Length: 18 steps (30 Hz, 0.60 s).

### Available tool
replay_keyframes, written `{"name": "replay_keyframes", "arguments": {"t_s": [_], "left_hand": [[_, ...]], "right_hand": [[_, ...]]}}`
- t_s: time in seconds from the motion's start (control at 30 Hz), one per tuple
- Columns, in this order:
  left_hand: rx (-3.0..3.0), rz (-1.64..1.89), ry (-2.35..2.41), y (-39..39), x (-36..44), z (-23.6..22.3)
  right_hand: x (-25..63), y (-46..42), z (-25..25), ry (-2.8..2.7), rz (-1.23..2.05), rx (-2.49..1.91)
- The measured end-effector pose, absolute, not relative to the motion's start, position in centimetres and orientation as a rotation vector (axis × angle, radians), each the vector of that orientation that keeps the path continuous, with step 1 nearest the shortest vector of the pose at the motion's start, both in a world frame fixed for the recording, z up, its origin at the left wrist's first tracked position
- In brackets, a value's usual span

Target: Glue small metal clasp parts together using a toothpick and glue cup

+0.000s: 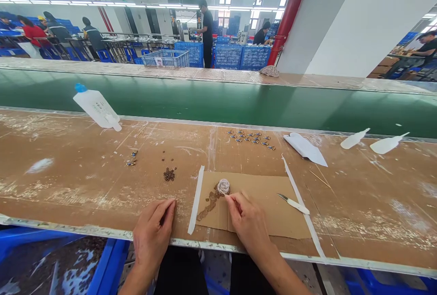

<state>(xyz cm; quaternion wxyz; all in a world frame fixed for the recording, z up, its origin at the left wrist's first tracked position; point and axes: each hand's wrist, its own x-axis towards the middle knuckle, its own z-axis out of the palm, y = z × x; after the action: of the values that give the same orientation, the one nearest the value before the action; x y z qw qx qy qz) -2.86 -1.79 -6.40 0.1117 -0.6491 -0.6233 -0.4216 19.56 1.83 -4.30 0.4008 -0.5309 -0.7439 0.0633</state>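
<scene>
1. Your right hand (pixel 248 220), lower centre, has thumb and forefinger pinched nearly together at the near rim of the small round pot (pixel 223 185); whether they grip something thin, you cannot tell.
2. That pot, with whitish contents, sits near frame centre on the cardboard sheet (pixel 262 190), beside a brown stain.
3. Your left hand (pixel 153 226), lower left of centre, rests loosely curled on the counter (pixel 85 185); its grip is hidden.
4. Dark rings (pixel 169 175) lie just above it; a knife (pixel 294 204) lies right of centre.
</scene>
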Motion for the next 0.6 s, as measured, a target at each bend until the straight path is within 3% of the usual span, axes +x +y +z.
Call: {"name": "replay_keyframes", "arguments": {"t_s": [0.6], "left_hand": [[-1.886,-1.203,-1.828,-1.7,-2.9,-6.5]], "right_hand": [[19.8,2.3,-4.9,-1.851,0.157,-1.319]]}}
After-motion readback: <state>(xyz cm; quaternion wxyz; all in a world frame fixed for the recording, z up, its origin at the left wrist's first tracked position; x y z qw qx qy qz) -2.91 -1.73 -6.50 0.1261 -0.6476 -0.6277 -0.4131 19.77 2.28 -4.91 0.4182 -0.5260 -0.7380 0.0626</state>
